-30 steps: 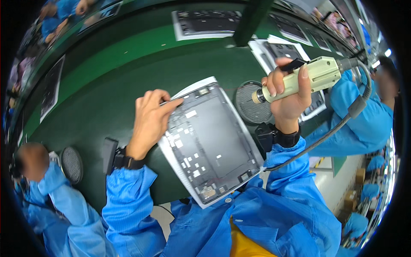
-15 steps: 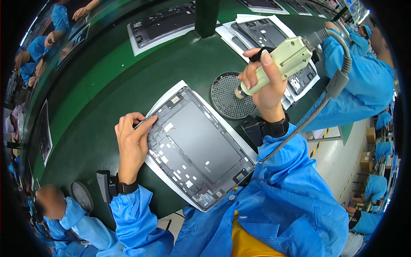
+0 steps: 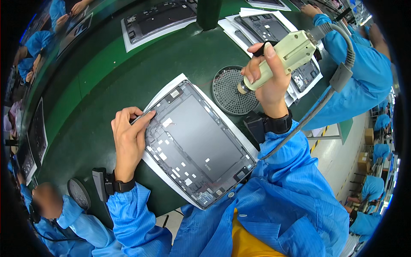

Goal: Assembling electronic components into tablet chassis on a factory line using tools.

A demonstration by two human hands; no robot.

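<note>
A dark grey tablet frame (image 3: 198,143) lies on a white sheet (image 3: 165,92) on the green table. My left hand (image 3: 128,139) rests on its left edge, fingertips pressing the frame's rim. My right hand (image 3: 267,81) is shut on a pale green electric screwdriver (image 3: 287,55), held up over a round grey screw tray (image 3: 230,90) just right of the frame. A grey cable (image 3: 329,92) runs from the screwdriver's back end. Both wrists carry black bands.
More tablet frames on white sheets lie at the back (image 3: 156,19) and back right (image 3: 274,30). A person in blue works at the right (image 3: 364,64), another at the lower left (image 3: 47,201) beside a second round tray (image 3: 78,193). A dark post (image 3: 209,13) stands at the back.
The view has swung so the frame sits more to the centre. My right hand with the screwdriver has come lower, toward the round tray. My left hand stays on the frame's left edge.
</note>
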